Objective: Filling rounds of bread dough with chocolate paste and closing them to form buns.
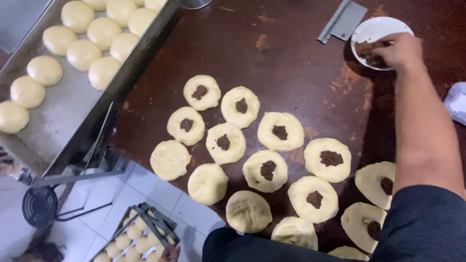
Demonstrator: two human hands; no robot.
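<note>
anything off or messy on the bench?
Minor mess only: dough smears and crumbs on the dark table near the white bowl, where the right hand reaches in. Several dough discs, e.g., lack filling.

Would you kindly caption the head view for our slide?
Right hand dips into a white bowl of dark filling beside flattened dough rounds on a brown table.

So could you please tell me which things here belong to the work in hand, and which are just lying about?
In use:
right hand reaching into the white bowl of brown filling
flattened dough rounds on the dark table

Lying about:
metal scraper
tray of dough balls
white cloth
</note>
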